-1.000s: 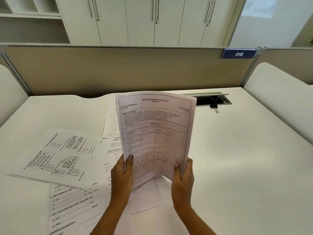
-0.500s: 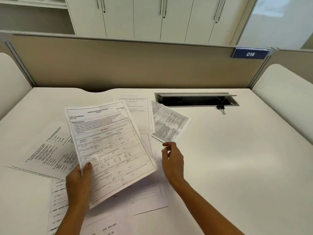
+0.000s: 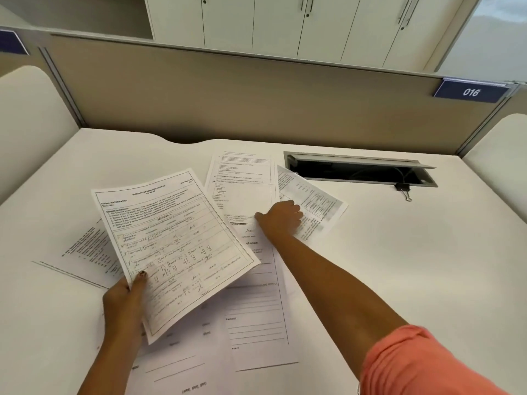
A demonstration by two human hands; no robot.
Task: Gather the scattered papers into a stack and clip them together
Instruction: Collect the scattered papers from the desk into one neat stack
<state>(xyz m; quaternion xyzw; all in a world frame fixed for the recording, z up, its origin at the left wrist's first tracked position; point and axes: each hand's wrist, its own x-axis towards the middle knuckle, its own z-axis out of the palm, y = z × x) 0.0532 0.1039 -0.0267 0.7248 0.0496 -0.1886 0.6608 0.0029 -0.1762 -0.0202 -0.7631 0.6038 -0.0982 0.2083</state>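
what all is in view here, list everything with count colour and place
held sheet: one, white with printed tables, lifted over the desk's left half
loose papers: at least five, white with black print, lying overlapped across the desk's middle and left
binder clip: one, black with silver handles, at the right front edge of the cable tray
cable tray: one, grey, lid open, set in the desk at the back right
desk: one, white
partition: one, beige, behind the desk
number plate: one, dark blue, reads 016, top right of partition
cabinets: white, behind the partition
left hand: grip on the held sheet's lower corner
right hand: on the far papers, pink sleeve
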